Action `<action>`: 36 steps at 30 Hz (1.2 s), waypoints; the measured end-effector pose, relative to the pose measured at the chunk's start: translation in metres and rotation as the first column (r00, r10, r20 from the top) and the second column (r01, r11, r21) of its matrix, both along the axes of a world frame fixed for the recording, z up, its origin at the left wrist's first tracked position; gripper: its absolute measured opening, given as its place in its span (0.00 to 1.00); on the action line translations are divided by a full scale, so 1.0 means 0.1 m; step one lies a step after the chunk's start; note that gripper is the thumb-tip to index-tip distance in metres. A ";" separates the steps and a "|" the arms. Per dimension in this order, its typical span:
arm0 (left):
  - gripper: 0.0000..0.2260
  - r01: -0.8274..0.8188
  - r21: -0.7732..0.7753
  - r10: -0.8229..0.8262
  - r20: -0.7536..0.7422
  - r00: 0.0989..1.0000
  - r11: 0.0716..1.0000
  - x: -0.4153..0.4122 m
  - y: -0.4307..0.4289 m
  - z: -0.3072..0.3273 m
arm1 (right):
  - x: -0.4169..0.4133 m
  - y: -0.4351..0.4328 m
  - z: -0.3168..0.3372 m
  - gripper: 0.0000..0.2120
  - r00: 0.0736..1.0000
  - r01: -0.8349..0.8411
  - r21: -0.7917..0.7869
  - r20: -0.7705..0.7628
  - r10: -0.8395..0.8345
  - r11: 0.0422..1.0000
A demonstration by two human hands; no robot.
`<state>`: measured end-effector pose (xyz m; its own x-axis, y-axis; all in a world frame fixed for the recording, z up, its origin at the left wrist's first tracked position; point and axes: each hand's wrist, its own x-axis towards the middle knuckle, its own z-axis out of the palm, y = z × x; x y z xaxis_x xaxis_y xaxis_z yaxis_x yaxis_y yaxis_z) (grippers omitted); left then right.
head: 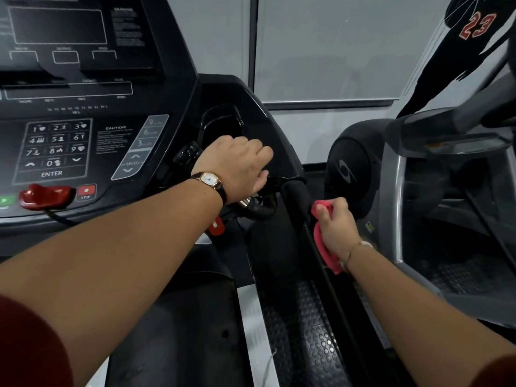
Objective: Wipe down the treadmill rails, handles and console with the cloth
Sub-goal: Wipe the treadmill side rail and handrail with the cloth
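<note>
The black treadmill console fills the upper left, with a number keypad, a red safety key and a STOP button. My left hand, with a watch on its wrist, is closed over the black front handle at the console's right side. My right hand grips a pink cloth and presses it against the black padded right side rail, which runs down toward me. The cloth is wrapped partly around the rail, mostly hidden under my palm.
A cup holder recess sits beside the console. The studded side footplate and the belt lie below. A second grey machine stands close on the right. A dark jersey hangs on the wall.
</note>
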<state>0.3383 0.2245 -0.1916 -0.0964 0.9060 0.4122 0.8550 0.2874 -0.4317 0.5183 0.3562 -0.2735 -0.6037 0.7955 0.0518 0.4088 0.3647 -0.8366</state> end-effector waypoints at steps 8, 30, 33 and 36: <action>0.11 0.056 0.067 -0.055 -0.016 0.998 0.996 -0.02 0.01 -0.04 | 0.11 0.07 -0.06 0.06 0.995 0.015 -0.194 -0.091 -0.033 0.981; 0.06 0.171 0.156 -0.175 0.012 0.984 0.973 -0.05 0.01 -0.09 | -0.05 0.12 0.02 0.07 0.996 0.055 -0.042 0.069 -0.052 0.998; 0.06 0.182 0.160 -0.187 0.017 0.982 0.970 -0.03 0.01 -0.08 | -0.35 0.27 0.07 0.04 0.990 0.110 -0.132 0.103 -0.096 0.985; 0.06 0.187 0.162 -0.192 0.015 0.981 0.969 -0.04 0.01 -0.09 | -0.54 0.24 0.09 0.04 0.992 0.089 -0.019 0.092 -0.087 0.996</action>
